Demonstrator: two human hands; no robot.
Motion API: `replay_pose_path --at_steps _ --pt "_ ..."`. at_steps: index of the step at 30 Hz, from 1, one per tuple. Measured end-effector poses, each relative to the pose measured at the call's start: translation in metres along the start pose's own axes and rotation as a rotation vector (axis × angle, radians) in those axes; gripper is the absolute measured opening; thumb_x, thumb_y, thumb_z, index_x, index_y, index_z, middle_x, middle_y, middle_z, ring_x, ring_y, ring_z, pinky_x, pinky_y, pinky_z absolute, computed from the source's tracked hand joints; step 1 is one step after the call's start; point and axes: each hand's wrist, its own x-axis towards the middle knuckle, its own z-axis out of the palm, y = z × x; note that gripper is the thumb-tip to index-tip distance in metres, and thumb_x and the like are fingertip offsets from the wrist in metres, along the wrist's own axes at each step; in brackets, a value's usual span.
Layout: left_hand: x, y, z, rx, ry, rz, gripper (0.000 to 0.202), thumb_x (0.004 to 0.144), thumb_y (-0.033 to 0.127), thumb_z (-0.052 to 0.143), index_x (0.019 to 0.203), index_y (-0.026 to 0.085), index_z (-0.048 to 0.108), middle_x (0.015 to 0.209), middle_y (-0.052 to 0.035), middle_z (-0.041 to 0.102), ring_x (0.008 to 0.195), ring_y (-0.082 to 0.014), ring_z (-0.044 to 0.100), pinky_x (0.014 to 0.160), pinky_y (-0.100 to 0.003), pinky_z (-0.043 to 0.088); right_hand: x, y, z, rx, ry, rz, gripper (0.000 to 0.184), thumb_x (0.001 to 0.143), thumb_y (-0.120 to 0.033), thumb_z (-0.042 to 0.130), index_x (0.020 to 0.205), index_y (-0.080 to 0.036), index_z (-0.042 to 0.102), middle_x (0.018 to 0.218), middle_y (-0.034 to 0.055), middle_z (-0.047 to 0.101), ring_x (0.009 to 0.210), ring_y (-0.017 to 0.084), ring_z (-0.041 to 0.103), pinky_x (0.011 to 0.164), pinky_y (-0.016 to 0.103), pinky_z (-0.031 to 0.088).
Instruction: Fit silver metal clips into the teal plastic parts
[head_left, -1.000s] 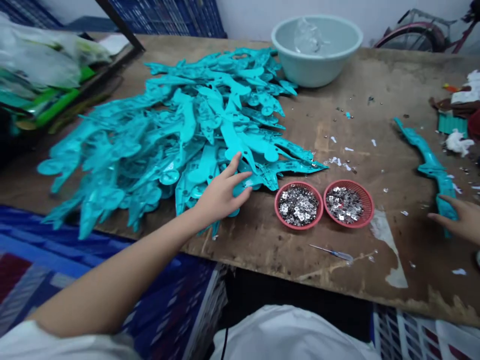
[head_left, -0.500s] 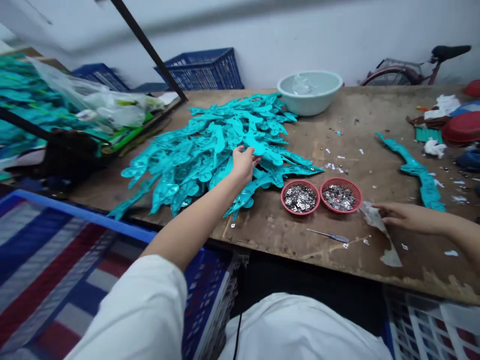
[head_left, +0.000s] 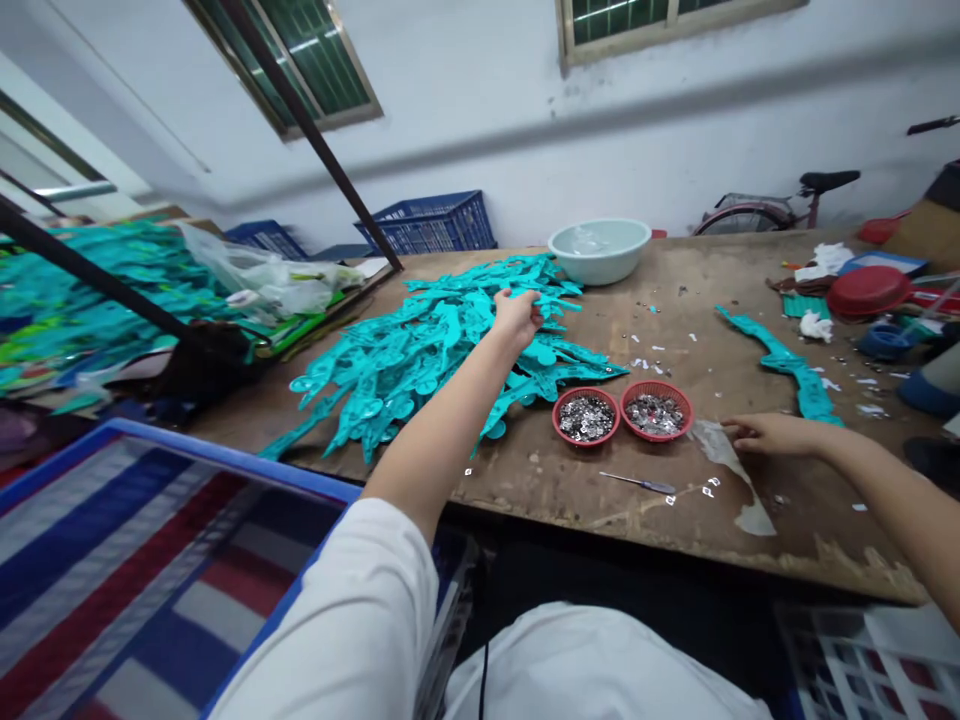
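Observation:
My left hand [head_left: 517,318] reaches over a large heap of flat turquoise plastic parts [head_left: 420,350]. Its fingers are loosely bent and apart, and no part shows lifted in them. On the right, my right hand [head_left: 761,435] is low over the table, beside a torn piece of whitish film [head_left: 720,450]. Its fingers are slightly apart; I cannot tell whether they touch the film. Between the hands stand two red baskets of small metal pieces, a left basket [head_left: 586,416] and a right basket [head_left: 657,411]. A thin screwdriver [head_left: 651,486] lies in front of them.
A pale basin [head_left: 600,252] stands behind the heap on the wooden table [head_left: 675,330]. One long turquoise part [head_left: 787,362] lies alone at right, near a red lid [head_left: 870,290] and clutter. A blue-rimmed crate [head_left: 225,455] with a striped lining is at front left.
The view has tilted up, bringing windows into sight. My left hand has moved farther over the heap. My right hand stays near the torn film.

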Motion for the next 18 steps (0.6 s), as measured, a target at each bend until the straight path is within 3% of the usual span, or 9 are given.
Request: replay_pose_path --at_steps 3,5,7,9,11,13,15,18 --pt "-0.023 0.006 0.006 0.078 -0.07 0.15 0.061 0.096 0.006 0.088 0.147 0.028 0.062 0.092 0.0038 0.063 0.073 -0.0143 0.064 0.071 -0.025 0.053 0.004 0.003 0.003 -0.02 -0.009 -0.048 0.085 0.083 -0.059 0.065 0.157 -0.02 0.082 0.15 0.0224 0.085 0.137 0.052 0.084 0.123 0.066 0.064" --pt "-0.042 0.001 0.004 0.268 -0.149 0.334 0.065 0.092 0.002 0.086 0.147 0.029 0.065 0.094 0.0003 0.066 0.081 -0.0189 0.068 0.08 -0.03 0.054 0.007 0.002 0.004 -0.013 0.0 -0.056 0.082 0.085 -0.057 0.066 0.157 -0.019 0.082 0.146 0.0227 0.087 0.134 0.05 0.085 0.121 0.063 0.066" --pt "-0.06 -0.009 -0.002 0.629 -0.255 0.623 0.061 0.093 0.004 0.082 0.148 0.028 0.07 0.107 -0.0067 0.074 0.094 -0.0251 0.073 0.09 -0.035 0.054 0.008 -0.002 0.002 -0.02 0.091 -0.052 0.081 0.089 -0.057 0.066 0.157 -0.015 0.081 0.142 0.0252 0.087 0.131 0.05 0.086 0.121 0.064 0.066" --pt "-0.073 -0.02 -0.009 0.879 -0.338 0.812 0.056 0.094 0.008 0.078 0.146 0.027 0.075 0.118 -0.0123 0.079 0.101 -0.0302 0.074 0.095 -0.04 0.053 0.006 -0.01 -0.001 0.023 0.259 -0.059 0.082 0.095 -0.061 0.065 0.162 -0.014 0.077 0.143 0.0267 0.086 0.131 0.049 0.086 0.121 0.065 0.066" --pt "-0.081 -0.028 -0.017 0.972 -0.406 0.88 0.049 0.096 0.014 0.075 0.143 0.027 0.079 0.116 -0.0144 0.081 0.098 -0.0312 0.075 0.094 -0.041 0.052 -0.001 -0.022 -0.005 0.179 0.422 -0.088 0.087 0.101 -0.068 0.063 0.172 -0.018 0.068 0.153 0.0253 0.083 0.135 0.047 0.084 0.122 0.065 0.066" --pt "-0.085 -0.035 -0.025 1.039 -0.48 0.932 0.045 0.1 0.023 0.071 0.143 0.028 0.082 0.11 -0.0142 0.081 0.091 -0.0293 0.073 0.092 -0.04 0.051 -0.013 -0.037 -0.009 0.391 0.49 -0.157 0.094 0.1 -0.076 0.069 0.179 -0.027 0.06 0.166 0.021 0.076 0.148 0.046 0.078 0.127 0.066 0.064" --pt "-0.086 -0.04 -0.032 1.087 -0.552 0.977 0.039 0.103 0.034 0.068 0.138 0.031 0.085 0.105 -0.0143 0.08 0.082 -0.027 0.07 0.088 -0.04 0.051 -0.024 -0.052 -0.012 0.544 0.472 -0.273 0.1 0.093 -0.078 0.08 0.181 -0.036 0.057 0.174 0.0147 0.072 0.161 0.045 0.069 0.137 0.068 0.055" --pt "-0.088 -0.047 -0.042 1.134 -0.624 1.022 0.038 0.11 0.047 0.06 0.13 0.033 0.089 0.099 -0.0152 0.078 0.073 -0.0251 0.065 0.082 -0.041 0.051 -0.033 -0.073 -0.011 0.756 0.423 -0.451 0.112 0.082 -0.078 0.093 0.18 -0.04 0.056 0.171 0.0114 0.075 0.163 0.042 0.068 0.144 0.07 0.045"
